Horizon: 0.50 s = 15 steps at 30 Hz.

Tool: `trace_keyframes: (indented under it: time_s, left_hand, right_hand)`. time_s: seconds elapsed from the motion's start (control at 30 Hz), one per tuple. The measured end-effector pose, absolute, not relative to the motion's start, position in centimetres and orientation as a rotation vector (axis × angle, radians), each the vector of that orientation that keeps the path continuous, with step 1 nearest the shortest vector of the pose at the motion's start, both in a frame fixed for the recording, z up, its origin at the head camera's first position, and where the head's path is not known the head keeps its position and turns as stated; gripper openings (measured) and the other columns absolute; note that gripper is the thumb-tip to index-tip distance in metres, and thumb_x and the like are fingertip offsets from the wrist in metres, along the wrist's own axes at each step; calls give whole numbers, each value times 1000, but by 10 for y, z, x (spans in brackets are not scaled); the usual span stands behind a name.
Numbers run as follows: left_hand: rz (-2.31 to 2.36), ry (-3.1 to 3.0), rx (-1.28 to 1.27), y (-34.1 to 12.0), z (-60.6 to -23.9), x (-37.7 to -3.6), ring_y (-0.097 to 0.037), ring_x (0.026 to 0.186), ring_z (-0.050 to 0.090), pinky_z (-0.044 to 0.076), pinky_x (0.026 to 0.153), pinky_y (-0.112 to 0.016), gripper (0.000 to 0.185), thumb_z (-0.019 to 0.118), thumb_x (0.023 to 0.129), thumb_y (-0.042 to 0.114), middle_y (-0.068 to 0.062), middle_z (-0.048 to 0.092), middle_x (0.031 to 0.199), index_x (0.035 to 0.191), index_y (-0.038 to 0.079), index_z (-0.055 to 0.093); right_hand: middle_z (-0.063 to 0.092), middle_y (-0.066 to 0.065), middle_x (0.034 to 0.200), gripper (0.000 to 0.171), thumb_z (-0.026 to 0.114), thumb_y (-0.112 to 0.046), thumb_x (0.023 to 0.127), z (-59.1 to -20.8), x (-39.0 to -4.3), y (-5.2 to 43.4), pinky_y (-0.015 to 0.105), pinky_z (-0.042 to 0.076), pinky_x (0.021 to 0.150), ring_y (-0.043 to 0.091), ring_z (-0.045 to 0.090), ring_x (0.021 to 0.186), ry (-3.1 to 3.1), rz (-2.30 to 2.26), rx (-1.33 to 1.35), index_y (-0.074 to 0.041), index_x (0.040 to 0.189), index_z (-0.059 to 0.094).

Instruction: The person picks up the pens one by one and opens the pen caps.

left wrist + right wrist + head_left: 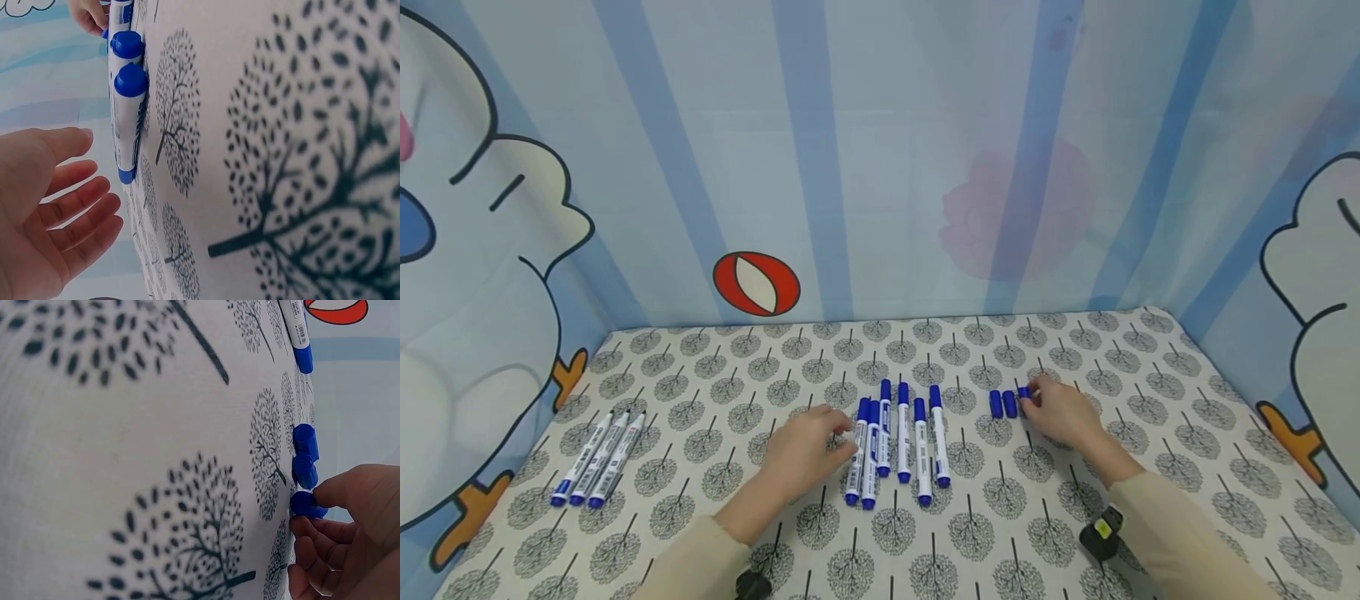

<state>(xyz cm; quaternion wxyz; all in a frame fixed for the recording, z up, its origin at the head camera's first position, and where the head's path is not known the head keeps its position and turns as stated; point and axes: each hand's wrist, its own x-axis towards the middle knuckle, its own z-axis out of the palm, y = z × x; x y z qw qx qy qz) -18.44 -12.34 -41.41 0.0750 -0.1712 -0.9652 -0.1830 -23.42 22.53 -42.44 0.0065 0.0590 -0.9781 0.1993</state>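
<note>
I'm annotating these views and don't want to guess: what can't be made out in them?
Head: part of the rightmost loose blue cap, covered by the right hand.
Head: print on the capped markers and uncapped markers, too small to read.
Left wrist: the wrist end of the left hand, cut off by the left edge.
Right wrist: one end of the white marker, cut off by the top edge.

- Head view, high up, facing forward and down across the patterned cloth (1000, 550)!
- Left wrist, in close, tipped sideways, facing the left hand (37, 219) and markers (129, 119)!
- Right wrist, just as near, catching the blue caps (305, 470) that the head view shares!
</note>
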Motion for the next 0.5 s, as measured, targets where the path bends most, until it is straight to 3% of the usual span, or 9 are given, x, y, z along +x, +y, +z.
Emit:
trace_keyframes:
  time_s: [0.2, 0.5]
  left_hand:
    - [-543, -2896, -522, -120, -415, -183, -10, 75, 59, 48, 60, -22, 22, 71, 77, 29, 3, 64, 89, 94, 16, 68]
    - [-522, -2892, -509, -118, -418, -183, -8, 70, 56, 43, 53, -18, 19, 70, 75, 27, 5, 63, 85, 91, 17, 68]
  right_hand:
    - [64, 13, 83, 28, 54, -18, 88, -424, -234, 225, 28, 40, 47, 15, 51, 54, -3062, 643, 180, 4, 106, 55]
    - [65, 15, 86, 29, 54, -19, 88, -423, -234, 225, 29, 42, 49, 16, 54, 57, -3090, 632, 158, 4, 105, 56]
